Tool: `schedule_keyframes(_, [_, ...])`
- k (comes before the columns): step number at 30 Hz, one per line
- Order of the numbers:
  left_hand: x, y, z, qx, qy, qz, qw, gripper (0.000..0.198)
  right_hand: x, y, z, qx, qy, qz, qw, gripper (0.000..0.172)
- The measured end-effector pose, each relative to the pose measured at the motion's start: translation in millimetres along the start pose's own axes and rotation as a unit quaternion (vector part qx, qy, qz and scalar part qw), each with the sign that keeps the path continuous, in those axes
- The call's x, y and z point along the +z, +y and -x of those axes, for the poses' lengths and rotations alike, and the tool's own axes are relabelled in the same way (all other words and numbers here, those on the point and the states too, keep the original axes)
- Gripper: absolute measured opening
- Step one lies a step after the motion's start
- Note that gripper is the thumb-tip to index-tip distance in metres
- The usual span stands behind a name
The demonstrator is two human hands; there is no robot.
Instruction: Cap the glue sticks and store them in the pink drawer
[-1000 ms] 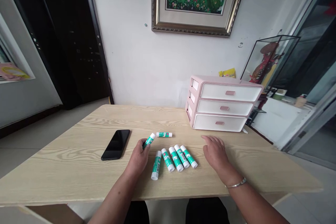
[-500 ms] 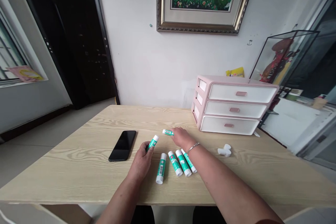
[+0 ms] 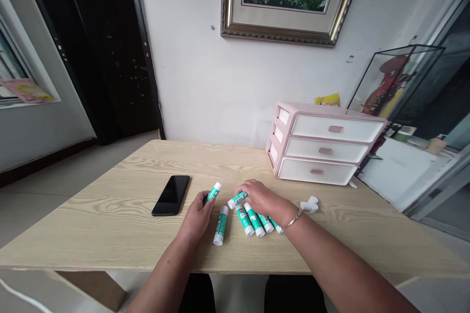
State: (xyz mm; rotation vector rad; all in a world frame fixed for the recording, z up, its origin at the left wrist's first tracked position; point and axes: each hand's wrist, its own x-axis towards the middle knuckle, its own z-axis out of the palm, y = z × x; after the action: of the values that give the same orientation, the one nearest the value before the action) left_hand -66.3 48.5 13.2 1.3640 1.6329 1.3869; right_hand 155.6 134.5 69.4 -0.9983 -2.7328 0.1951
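Observation:
My left hand (image 3: 197,216) is closed around a green and white glue stick (image 3: 213,191), its white cap pointing up and away. My right hand (image 3: 262,200) grips a second glue stick (image 3: 237,200), holding it just above the wooden table (image 3: 110,225). Several more glue sticks (image 3: 253,220) lie side by side on the table under and beside my right hand. One further stick (image 3: 220,225) lies alone, just right of my left hand.
A black phone (image 3: 171,195) lies flat left of my hands. A pink and white three-drawer box (image 3: 323,149) stands at the back right, drawers closed. A small white object (image 3: 309,204) lies in front of it. A framed picture (image 3: 290,0) hangs on the wall.
My right hand reached across to the lone glue stick further back, took hold of it and drew it toward the row. My left hand kept its stick and barely moved.

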Motion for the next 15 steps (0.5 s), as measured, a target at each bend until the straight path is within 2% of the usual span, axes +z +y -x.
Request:
schedule_keyframes(4, [0.4, -2, 0, 0.002, 0.006, 0.010, 1.000, 0.048, -7, -26, 27, -0.139, 0.047, 0.007, 0.989, 0.033])
schedule_keyframes(6, [0.5, -2, 1, 0.003, 0.005, 0.015, 1.000, 0.049, -7, -37, 40, -0.185, 0.056, 0.015, 0.981, 0.035])
schedule_keyframes(10, [0.1, 0, 2, -0.001, 0.003, 0.021, 1.000, 0.051, -5, -52, 57, -0.197, 0.044, 0.044, 0.978, 0.040])
schedule_keyframes(15, [0.2, 1, 3, -0.002, -0.006, 0.028, 1.000, 0.048, 3, -59, 60, -0.198, 0.010, 0.062, 0.978, 0.043])
